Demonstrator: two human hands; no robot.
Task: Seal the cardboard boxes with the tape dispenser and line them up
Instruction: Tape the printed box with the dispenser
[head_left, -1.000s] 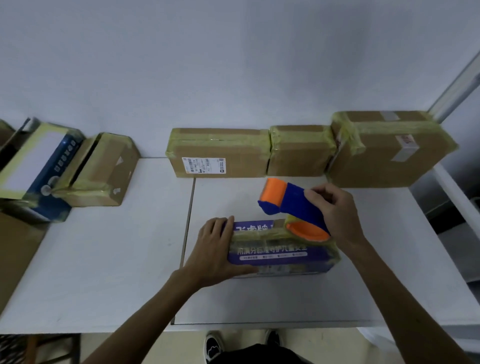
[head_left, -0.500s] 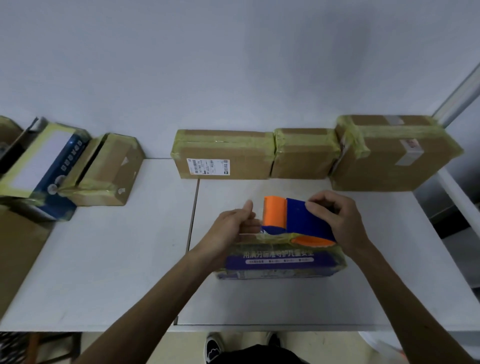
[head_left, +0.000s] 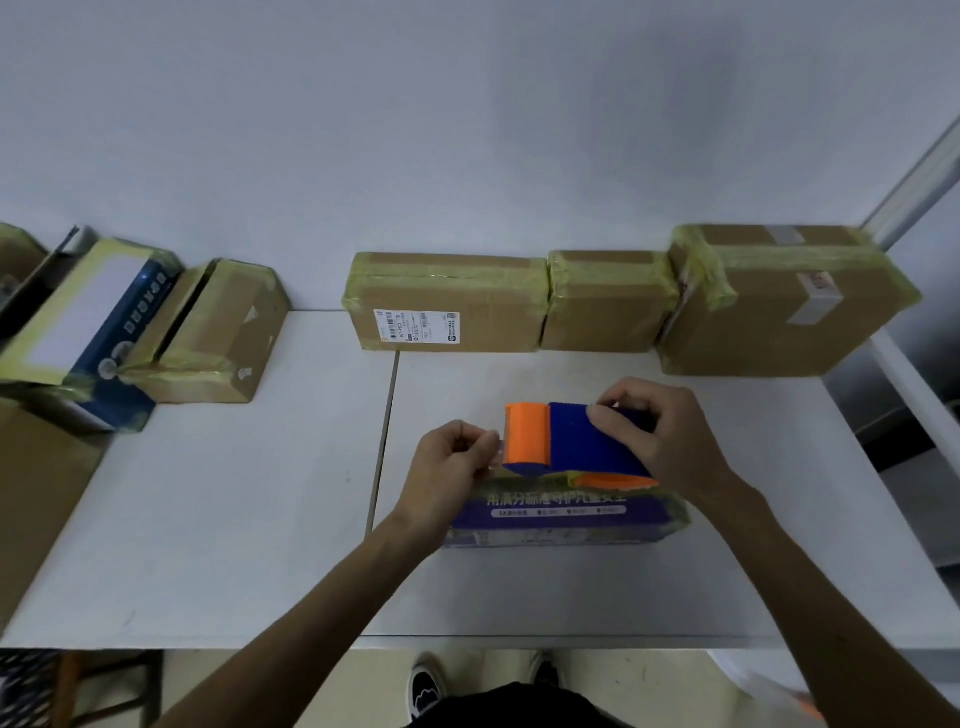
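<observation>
A purple printed box (head_left: 566, 514) lies on the white table (head_left: 234, 519) in front of me, wrapped in yellowish tape. Above its top, my right hand (head_left: 660, 436) grips the blue and orange tape dispenser (head_left: 561, 441). My left hand (head_left: 452, 467) is curled at the dispenser's orange end, its fingertips pinching the clear tape end (head_left: 497, 451) there. Three taped brown boxes stand in a row against the wall: a wide one (head_left: 447, 301), a small one (head_left: 608, 301) and a large one (head_left: 779, 301).
At the left stand a tilted brown box (head_left: 208, 332) and a blue and white box (head_left: 88, 322), with a big carton (head_left: 36, 493) below them. The table's front edge runs near my body; my shoes show below it.
My left hand left the purple box's top and rose to the dispenser's orange end, where it now pinches the tape. The dispenser turned level above the box.
</observation>
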